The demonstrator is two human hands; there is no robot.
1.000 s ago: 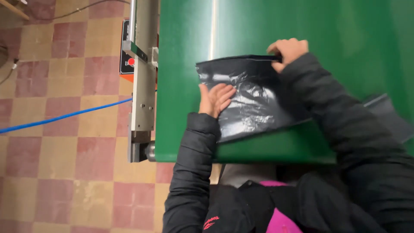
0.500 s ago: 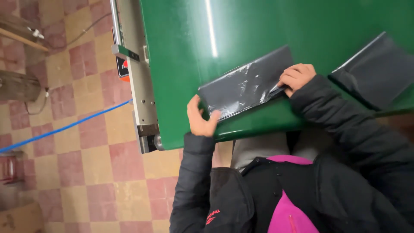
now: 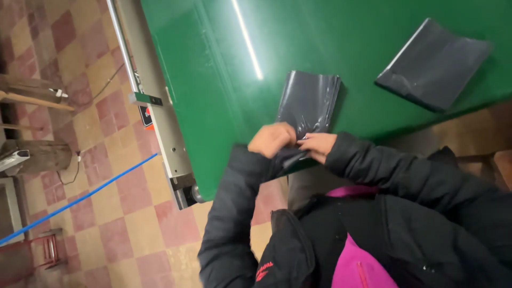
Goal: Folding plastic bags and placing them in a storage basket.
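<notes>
A dark grey plastic mailer bag (image 3: 310, 101) lies flat on the green conveyor belt (image 3: 224, 58), its near end hanging over the belt's front edge. My left hand (image 3: 272, 139) and my right hand (image 3: 317, 145) meet at that near end and both pinch the bag's edge. Both arms wear black puffy sleeves. A second dark grey bag (image 3: 433, 64) lies flat farther right on the belt, untouched.
A grey metal side rail (image 3: 154, 106) with a roller at its end runs along the belt's left side. Beyond it is a checkered tile floor (image 3: 101, 213) with a blue line (image 3: 80, 200). Wooden and metal items stand at the far left.
The bag has turned to lie lengthwise away from me. My hands, which held its two ends apart, have come together at its near edge. The view has shifted right.
</notes>
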